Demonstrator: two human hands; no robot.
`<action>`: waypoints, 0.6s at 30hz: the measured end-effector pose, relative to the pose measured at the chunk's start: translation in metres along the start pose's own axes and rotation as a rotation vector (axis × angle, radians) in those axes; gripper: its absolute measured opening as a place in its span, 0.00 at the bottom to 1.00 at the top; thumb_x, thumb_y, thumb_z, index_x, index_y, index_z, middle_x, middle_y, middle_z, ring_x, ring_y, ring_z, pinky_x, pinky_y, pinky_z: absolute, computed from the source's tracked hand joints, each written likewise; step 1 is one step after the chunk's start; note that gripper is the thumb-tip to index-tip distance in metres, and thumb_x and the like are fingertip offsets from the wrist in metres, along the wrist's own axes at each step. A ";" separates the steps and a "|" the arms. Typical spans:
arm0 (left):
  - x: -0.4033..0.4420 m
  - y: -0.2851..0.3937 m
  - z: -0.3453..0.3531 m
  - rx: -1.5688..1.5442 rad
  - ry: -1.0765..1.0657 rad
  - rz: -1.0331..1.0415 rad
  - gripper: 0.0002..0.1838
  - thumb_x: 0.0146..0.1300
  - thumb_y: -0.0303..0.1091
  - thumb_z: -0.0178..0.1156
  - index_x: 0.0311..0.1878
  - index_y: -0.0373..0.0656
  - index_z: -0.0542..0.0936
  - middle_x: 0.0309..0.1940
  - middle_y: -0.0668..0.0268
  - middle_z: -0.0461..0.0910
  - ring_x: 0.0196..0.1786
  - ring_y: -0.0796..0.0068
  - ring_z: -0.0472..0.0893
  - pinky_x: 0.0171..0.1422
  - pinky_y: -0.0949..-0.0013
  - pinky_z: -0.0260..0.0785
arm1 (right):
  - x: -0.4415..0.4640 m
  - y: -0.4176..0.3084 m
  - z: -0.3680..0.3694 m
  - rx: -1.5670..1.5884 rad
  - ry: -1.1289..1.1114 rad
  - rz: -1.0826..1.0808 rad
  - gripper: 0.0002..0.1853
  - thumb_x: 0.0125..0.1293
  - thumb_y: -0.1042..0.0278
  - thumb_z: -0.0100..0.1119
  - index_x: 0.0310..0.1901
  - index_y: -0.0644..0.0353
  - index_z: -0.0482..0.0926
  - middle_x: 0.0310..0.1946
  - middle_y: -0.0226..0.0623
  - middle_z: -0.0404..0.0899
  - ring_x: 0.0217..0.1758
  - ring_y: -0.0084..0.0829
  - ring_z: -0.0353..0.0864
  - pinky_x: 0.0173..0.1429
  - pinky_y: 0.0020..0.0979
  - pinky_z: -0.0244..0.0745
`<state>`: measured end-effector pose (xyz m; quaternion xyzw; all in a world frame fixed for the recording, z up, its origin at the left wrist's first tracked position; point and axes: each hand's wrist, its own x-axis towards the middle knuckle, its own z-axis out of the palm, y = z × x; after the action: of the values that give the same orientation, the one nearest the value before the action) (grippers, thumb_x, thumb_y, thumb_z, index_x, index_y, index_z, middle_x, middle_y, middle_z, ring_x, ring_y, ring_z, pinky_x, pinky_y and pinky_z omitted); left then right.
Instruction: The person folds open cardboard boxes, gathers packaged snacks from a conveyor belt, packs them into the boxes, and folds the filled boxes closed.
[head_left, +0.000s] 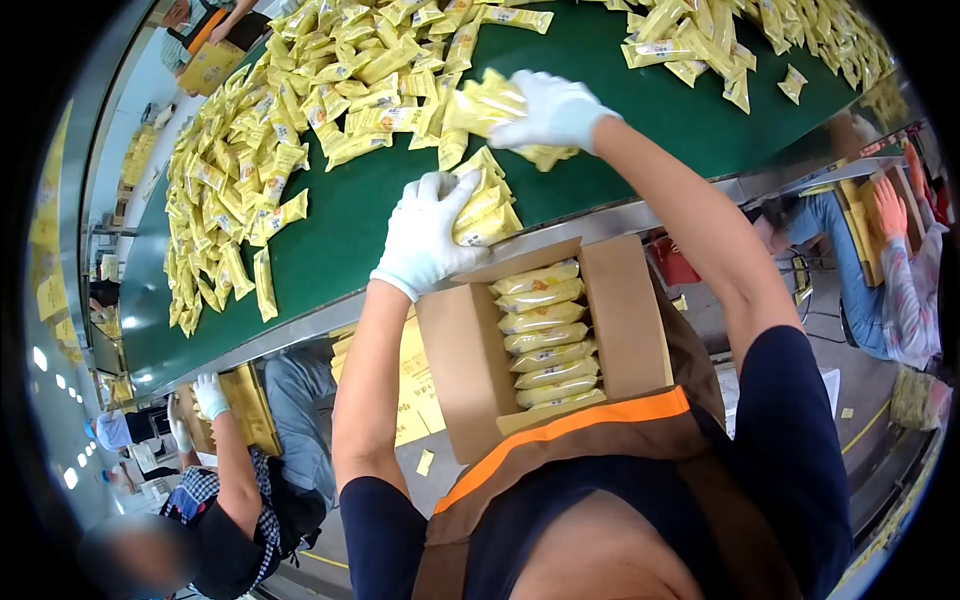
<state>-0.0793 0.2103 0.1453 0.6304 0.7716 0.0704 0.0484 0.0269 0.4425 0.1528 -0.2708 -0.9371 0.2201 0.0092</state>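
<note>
White gloves cover both my hands. At the near edge of the green conveyor belt, my left hand is closed around a small stack of yellow snack packets. Farther out over the belt, my right hand grips several more yellow packets; the fingers are partly hidden. Below my hands an open cardboard box sits against my apron with its flaps spread. Inside it a row of yellow packets lies stacked neatly.
Loose yellow packets heap on the belt's left, with another pile at upper right. A metal rim edges the belt. Co-workers are at lower left, right and upper left. Flattened yellow cartons lie beside the box.
</note>
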 end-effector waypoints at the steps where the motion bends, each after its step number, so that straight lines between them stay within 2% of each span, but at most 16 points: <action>1: 0.000 0.000 0.001 -0.032 0.014 -0.016 0.51 0.38 0.57 0.72 0.71 0.57 0.69 0.58 0.52 0.73 0.61 0.50 0.73 0.68 0.54 0.65 | -0.015 0.009 -0.008 -0.148 0.083 -0.030 0.46 0.46 0.28 0.61 0.58 0.61 0.72 0.52 0.48 0.78 0.57 0.45 0.78 0.62 0.41 0.71; 2: 0.001 -0.002 0.004 0.020 0.001 -0.034 0.52 0.38 0.58 0.72 0.72 0.58 0.68 0.60 0.51 0.72 0.61 0.49 0.73 0.68 0.53 0.65 | -0.034 0.024 -0.013 -0.288 0.233 -0.116 0.42 0.46 0.33 0.63 0.56 0.59 0.73 0.48 0.45 0.78 0.56 0.44 0.77 0.61 0.42 0.72; 4: 0.008 -0.006 0.009 0.118 -0.039 -0.056 0.53 0.37 0.60 0.71 0.73 0.61 0.67 0.63 0.49 0.71 0.61 0.48 0.74 0.66 0.53 0.67 | -0.059 0.057 -0.018 -0.393 0.155 -0.104 0.43 0.42 0.41 0.69 0.60 0.55 0.72 0.53 0.43 0.74 0.57 0.45 0.75 0.61 0.43 0.71; 5: 0.016 -0.006 0.006 0.142 -0.149 -0.087 0.54 0.38 0.63 0.70 0.74 0.64 0.65 0.67 0.46 0.69 0.62 0.48 0.75 0.64 0.55 0.68 | -0.069 0.075 -0.010 -0.373 0.137 -0.125 0.42 0.42 0.42 0.70 0.60 0.55 0.72 0.54 0.43 0.74 0.58 0.46 0.74 0.62 0.43 0.71; 6: 0.022 -0.007 0.001 0.131 -0.222 -0.086 0.55 0.38 0.65 0.69 0.75 0.65 0.63 0.64 0.46 0.70 0.62 0.49 0.75 0.64 0.56 0.67 | -0.075 0.092 -0.002 -0.358 0.129 -0.141 0.42 0.42 0.44 0.71 0.60 0.54 0.72 0.55 0.43 0.73 0.59 0.47 0.73 0.62 0.44 0.71; 7: 0.027 0.001 -0.008 0.166 -0.290 -0.101 0.56 0.38 0.65 0.69 0.76 0.64 0.61 0.63 0.46 0.70 0.61 0.48 0.75 0.64 0.55 0.67 | -0.078 0.097 -0.007 -0.289 0.108 -0.196 0.45 0.45 0.41 0.68 0.67 0.48 0.68 0.56 0.45 0.71 0.61 0.47 0.72 0.63 0.44 0.71; 8: 0.029 0.008 -0.015 0.206 -0.360 -0.123 0.58 0.39 0.64 0.69 0.77 0.63 0.59 0.62 0.46 0.71 0.61 0.48 0.75 0.64 0.55 0.67 | -0.082 0.095 -0.009 -0.295 0.076 -0.182 0.50 0.46 0.42 0.68 0.72 0.48 0.61 0.56 0.46 0.72 0.62 0.47 0.72 0.63 0.43 0.71; 10: 0.025 0.007 0.000 0.211 -0.288 -0.111 0.59 0.39 0.64 0.70 0.78 0.63 0.57 0.60 0.46 0.72 0.60 0.48 0.76 0.64 0.55 0.68 | -0.080 0.095 -0.002 -0.361 0.078 -0.135 0.54 0.47 0.42 0.68 0.76 0.47 0.55 0.61 0.48 0.70 0.65 0.48 0.70 0.64 0.41 0.72; 13: 0.016 0.002 0.009 0.163 -0.241 -0.142 0.60 0.40 0.62 0.70 0.79 0.63 0.54 0.59 0.45 0.72 0.60 0.47 0.76 0.64 0.57 0.68 | -0.077 0.072 -0.018 -0.331 -0.147 0.010 0.55 0.48 0.41 0.67 0.77 0.47 0.52 0.64 0.50 0.69 0.65 0.50 0.71 0.65 0.40 0.71; 14: 0.014 0.003 0.006 0.132 -0.229 -0.155 0.60 0.40 0.61 0.70 0.79 0.64 0.53 0.59 0.45 0.71 0.60 0.47 0.75 0.65 0.58 0.68 | -0.079 0.071 -0.022 -0.201 -0.127 0.012 0.55 0.48 0.43 0.68 0.77 0.48 0.52 0.63 0.51 0.70 0.64 0.50 0.73 0.65 0.40 0.71; 15: 0.008 0.003 0.001 0.076 -0.213 -0.186 0.60 0.41 0.55 0.72 0.79 0.58 0.53 0.59 0.45 0.71 0.60 0.49 0.76 0.66 0.60 0.69 | -0.081 0.072 -0.028 -0.075 -0.104 0.013 0.56 0.48 0.44 0.69 0.77 0.49 0.51 0.62 0.52 0.72 0.62 0.49 0.75 0.65 0.40 0.71; 16: -0.002 -0.006 0.001 -0.081 -0.079 -0.224 0.59 0.42 0.53 0.72 0.79 0.55 0.53 0.59 0.46 0.71 0.60 0.50 0.76 0.66 0.60 0.69 | -0.083 0.072 -0.036 0.048 -0.081 0.012 0.56 0.48 0.46 0.69 0.77 0.50 0.51 0.60 0.54 0.73 0.60 0.48 0.77 0.65 0.40 0.71; 17: -0.017 -0.025 0.005 -0.242 0.052 -0.263 0.59 0.44 0.50 0.72 0.79 0.52 0.53 0.59 0.47 0.71 0.59 0.51 0.76 0.66 0.59 0.69 | -0.100 0.057 -0.056 0.263 -0.052 -0.030 0.55 0.49 0.48 0.69 0.77 0.52 0.51 0.55 0.53 0.78 0.56 0.43 0.80 0.62 0.36 0.73; 18: -0.032 -0.037 0.006 -0.400 0.178 -0.299 0.58 0.45 0.48 0.72 0.79 0.49 0.53 0.60 0.48 0.71 0.59 0.52 0.77 0.66 0.59 0.69 | -0.125 0.026 -0.089 0.391 -0.176 0.039 0.55 0.48 0.52 0.71 0.76 0.54 0.52 0.51 0.49 0.81 0.54 0.38 0.81 0.60 0.33 0.75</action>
<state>-0.1072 0.1719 0.1328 0.4788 0.8280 0.2689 0.1138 0.1585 0.4347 0.2346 -0.2616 -0.8682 0.4209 -0.0246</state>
